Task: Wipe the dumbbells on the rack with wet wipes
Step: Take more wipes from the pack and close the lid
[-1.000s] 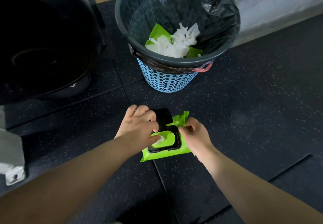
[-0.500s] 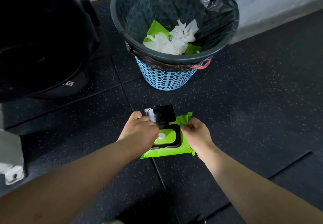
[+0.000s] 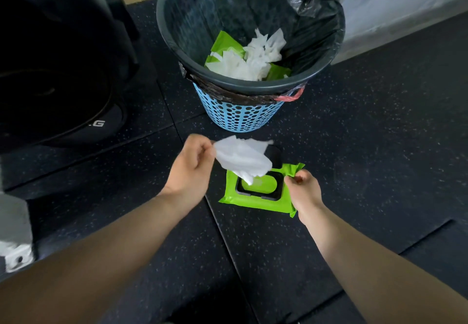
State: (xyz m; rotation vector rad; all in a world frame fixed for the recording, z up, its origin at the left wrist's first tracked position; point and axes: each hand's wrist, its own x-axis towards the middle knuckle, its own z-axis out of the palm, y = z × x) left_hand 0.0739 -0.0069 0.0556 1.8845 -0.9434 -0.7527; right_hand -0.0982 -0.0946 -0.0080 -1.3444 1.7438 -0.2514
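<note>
l hand (image 3: 190, 169) sits up and to the left of the green wipes pack (image 3: 253, 201), thumb & fingers pinching the top edge of a white wipe (image 3: 243, 160), other fingers curled in. wipe hangs crumpled from that pinch down to the pack's slot, narrow lower tip right at the opening; can't tell if it's fully out. r hand (image 3: 302, 190) is at the pack's right edge, fingers curled, pinching the green film there. pack lies flat on the floor (image 3: 379, 146), which is dark speckled rubber matting w/ a seam running off from the pack's near-left corner. the pack's black lid (image 3: 276, 155) is flipped open on the far side of the pack, partly hidden behind the wipe. just beyond the pack stands a bin (image 3: 240, 118): blue holed wall, dark rim, black liner bag draped over it. inside the bin are crumpled white used wipes (image 3: 253, 63) & a green wrapper (image 3: 222, 42). far left of the pack is a big black weight plate (image 3: 63, 96) w/ a letter "g" on it. near-left of the pack, at the frame edge, is a grey metal foot (image 3: 15, 255) w/ a bolt hole.
</note>
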